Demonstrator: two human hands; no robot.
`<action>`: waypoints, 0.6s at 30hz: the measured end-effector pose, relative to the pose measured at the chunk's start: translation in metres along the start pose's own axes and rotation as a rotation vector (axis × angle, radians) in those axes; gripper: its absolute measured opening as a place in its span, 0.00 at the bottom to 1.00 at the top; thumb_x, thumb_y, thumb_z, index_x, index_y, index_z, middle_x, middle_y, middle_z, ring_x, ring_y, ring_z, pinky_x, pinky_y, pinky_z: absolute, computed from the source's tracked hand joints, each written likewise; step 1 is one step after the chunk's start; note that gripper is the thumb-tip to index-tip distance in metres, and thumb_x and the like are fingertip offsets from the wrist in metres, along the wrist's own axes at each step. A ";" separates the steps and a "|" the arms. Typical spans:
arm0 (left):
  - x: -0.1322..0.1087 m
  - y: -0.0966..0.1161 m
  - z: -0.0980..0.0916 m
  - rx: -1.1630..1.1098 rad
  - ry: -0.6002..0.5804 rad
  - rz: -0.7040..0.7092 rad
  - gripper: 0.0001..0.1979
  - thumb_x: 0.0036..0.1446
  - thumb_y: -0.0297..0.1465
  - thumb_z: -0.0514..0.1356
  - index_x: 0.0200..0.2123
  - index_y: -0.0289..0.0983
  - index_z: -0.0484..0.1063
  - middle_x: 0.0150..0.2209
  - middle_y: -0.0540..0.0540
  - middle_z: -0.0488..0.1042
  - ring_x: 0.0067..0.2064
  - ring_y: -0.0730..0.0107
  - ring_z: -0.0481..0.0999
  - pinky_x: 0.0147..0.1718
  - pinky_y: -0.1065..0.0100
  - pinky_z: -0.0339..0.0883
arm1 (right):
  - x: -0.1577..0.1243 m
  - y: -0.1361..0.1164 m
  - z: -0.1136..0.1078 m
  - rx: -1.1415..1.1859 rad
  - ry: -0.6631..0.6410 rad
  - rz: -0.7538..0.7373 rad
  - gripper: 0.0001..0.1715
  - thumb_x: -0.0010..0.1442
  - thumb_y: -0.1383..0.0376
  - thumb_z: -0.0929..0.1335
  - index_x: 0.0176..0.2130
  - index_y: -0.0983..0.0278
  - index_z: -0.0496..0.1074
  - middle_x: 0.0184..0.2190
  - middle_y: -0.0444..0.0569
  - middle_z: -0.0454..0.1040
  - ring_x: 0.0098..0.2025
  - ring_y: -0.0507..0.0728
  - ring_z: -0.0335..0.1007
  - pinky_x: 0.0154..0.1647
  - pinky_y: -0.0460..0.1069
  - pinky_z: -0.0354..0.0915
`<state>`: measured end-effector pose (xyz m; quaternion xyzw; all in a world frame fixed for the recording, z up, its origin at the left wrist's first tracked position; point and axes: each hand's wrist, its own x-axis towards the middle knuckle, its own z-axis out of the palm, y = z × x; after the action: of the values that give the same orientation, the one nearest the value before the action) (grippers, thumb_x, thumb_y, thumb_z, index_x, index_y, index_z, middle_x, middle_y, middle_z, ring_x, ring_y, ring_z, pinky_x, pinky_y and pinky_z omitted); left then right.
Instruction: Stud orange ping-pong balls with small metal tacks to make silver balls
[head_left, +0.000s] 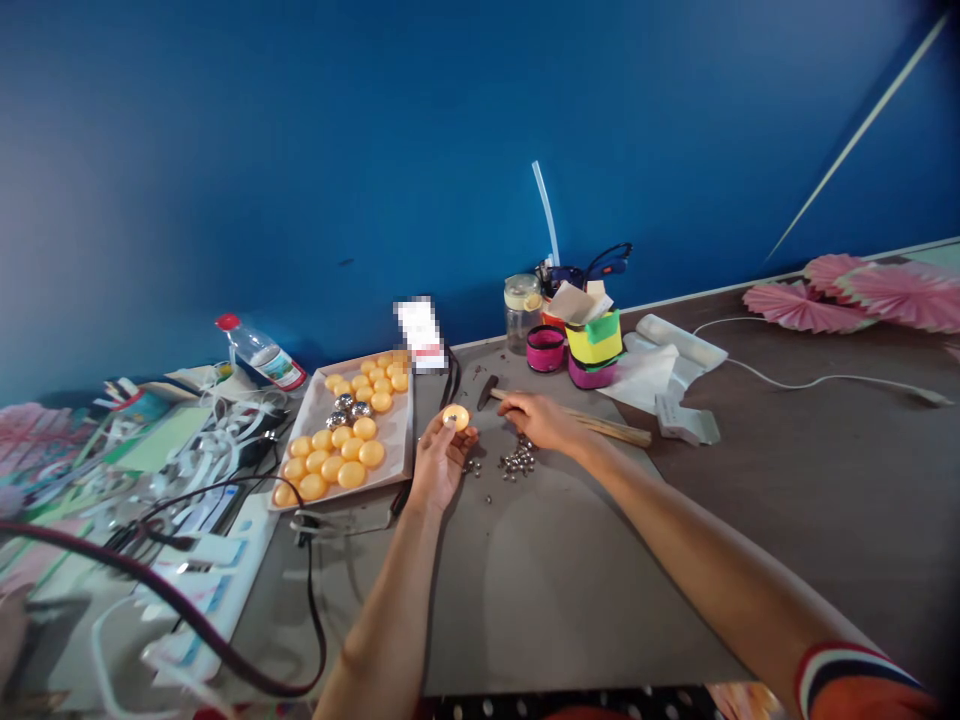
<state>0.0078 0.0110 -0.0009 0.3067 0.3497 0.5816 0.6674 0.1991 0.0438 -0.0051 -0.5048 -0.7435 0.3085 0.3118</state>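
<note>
My left hand [441, 465] pinches an orange-yellow rounded cap [455, 418], with a small dark spot showing at its middle. To its right, my right hand [541, 422] has its fingers curled together just above a pile of small shiny metal pieces [517, 460]. Whatever may be between those fingertips is hidden. A hammer [487, 392] lies behind this hand, its wooden handle passing beneath or behind it and partly covered. Left of my hands, a shallow white box [409, 440] holds several similar orange-yellow caps [351, 474] and a few shiny silver ones [360, 409].
Cables [180, 600] and a power strip [217, 590] crowd the left side. A bottle with a red cap [266, 355] leans behind the box. Farther back stand a glass jar [523, 312] and colourful small containers [592, 345]. A small white box [686, 420] and pink paper fans [810, 300] lie right.
</note>
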 end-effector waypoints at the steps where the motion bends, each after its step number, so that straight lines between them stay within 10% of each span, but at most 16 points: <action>1: 0.000 0.000 0.000 -0.001 -0.002 -0.003 0.15 0.48 0.33 0.66 0.39 0.36 0.71 0.36 0.46 0.76 0.32 0.74 0.75 0.36 0.69 0.68 | 0.001 -0.001 0.001 0.085 0.031 0.039 0.12 0.56 0.68 0.61 0.37 0.62 0.73 0.25 0.44 0.72 0.27 0.52 0.67 0.32 0.46 0.61; 18: -0.001 -0.003 -0.001 0.013 -0.055 -0.030 0.18 0.48 0.33 0.65 0.43 0.37 0.70 0.38 0.46 0.76 0.34 0.72 0.75 0.37 0.68 0.68 | 0.000 -0.015 0.027 1.099 0.041 0.248 0.10 0.43 0.66 0.70 0.29 0.66 0.73 0.24 0.45 0.74 0.28 0.51 0.70 0.36 0.49 0.65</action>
<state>0.0086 0.0099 -0.0036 0.3218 0.3395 0.5604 0.6835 0.1702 0.0357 -0.0102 -0.3577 -0.4023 0.6749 0.5048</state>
